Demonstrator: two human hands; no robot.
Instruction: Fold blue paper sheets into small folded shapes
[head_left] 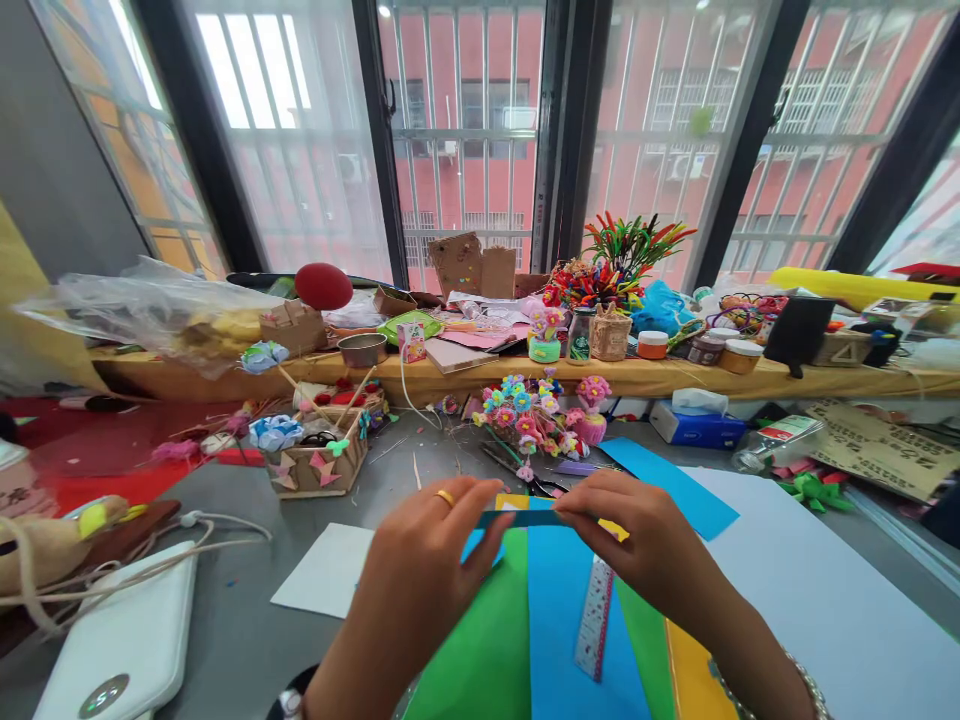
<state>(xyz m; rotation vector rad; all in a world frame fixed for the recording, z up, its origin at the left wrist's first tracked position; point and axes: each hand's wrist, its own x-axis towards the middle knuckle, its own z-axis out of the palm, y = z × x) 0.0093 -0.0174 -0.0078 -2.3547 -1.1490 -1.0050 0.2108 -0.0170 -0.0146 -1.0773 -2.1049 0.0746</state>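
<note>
To the left of the left hand [442, 535], there is low passage over the flat white card [322, 570] and gray tabletop [240, 620] as far as the white power bank [124, 640]; farther ahead on that side, a cardboard basket [319, 468] stands up. Straight beyond the hands, a bunch of colorful flowers [525, 412] blocks a low reach. Between the hands, the blue strip [534, 518] bars the way. Right of the right hand [637, 530], the large white sheet [810, 590] lies flat, passable until the tissue pack [697, 425] and plastic bottle [780, 442].
</note>
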